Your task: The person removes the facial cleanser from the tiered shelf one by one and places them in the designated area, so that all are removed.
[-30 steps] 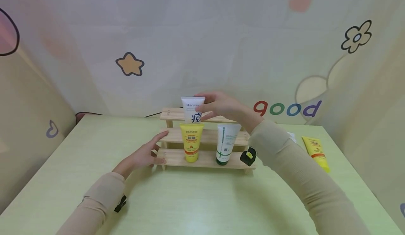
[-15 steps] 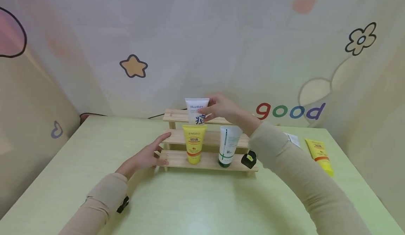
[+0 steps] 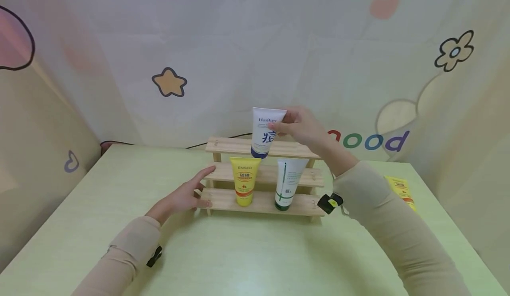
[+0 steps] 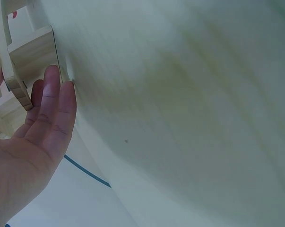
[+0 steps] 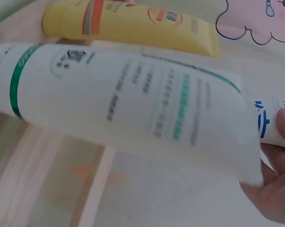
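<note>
My right hand (image 3: pixel 304 127) pinches the upper right side of a white squeeze tube (image 3: pixel 263 125) with a dark blue cap. The tube stands upright in the air, cap down, in front of the top step of a three-tier wooden display rack (image 3: pixel 223 205). At the rack's left end, my left hand (image 3: pixel 185 196) grips the steps; in the left wrist view, its fingers (image 4: pixel 51 90) lie behind the end board. A yellow tube (image 3: pixel 245 178) and a white-and-green tube (image 3: pixel 288 181) stand on the bottom step. The white-and-green tube (image 5: pixel 133 94) fills much of the right wrist view.
Another yellow tube (image 3: pixel 402 192) lies on the pale green table (image 3: pixel 247 251) at the right, partly hidden by my right sleeve. Behind the rack hangs a printed curtain (image 3: pixel 239 56), with a dark cord (image 3: pixel 195 146) along the table's back edge.
My right hand has lifted the white tube from behind the yellow one and carried it up and to the right, showing its blue cap. The left hand stays on the rack.
</note>
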